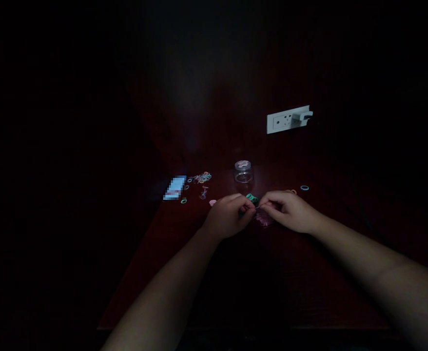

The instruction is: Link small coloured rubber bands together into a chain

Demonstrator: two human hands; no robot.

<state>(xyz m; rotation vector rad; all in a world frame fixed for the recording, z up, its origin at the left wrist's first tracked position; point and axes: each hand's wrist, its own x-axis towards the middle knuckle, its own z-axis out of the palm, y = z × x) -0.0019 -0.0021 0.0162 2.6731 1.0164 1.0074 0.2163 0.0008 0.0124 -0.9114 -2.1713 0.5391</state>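
My left hand (232, 213) is closed in a pinch over the table, its fingertips close to those of my right hand (289, 209), which is pinched too. A thin pale strand shows between the fingertips; it is too small and dim to name. Just under my right fingers lies a pinkish-purple pile of small pieces (264, 218), partly covered. Behind the fingertips is a cluster of green rings (251, 197) like small hair ties. A round pink piece (213, 203) sits beside my left knuckles. Beyond my right hand an orange ring (293, 191) is partly hidden.
A clear lidded jar (243, 176) stands behind my hands on the dark red table (155, 263). At left are a lit phone (175, 188), a heap of coloured rings (202, 178) and small clips (204, 193). A teal ring (304, 187) lies right. The wall has a socket (282, 121) with a plug.
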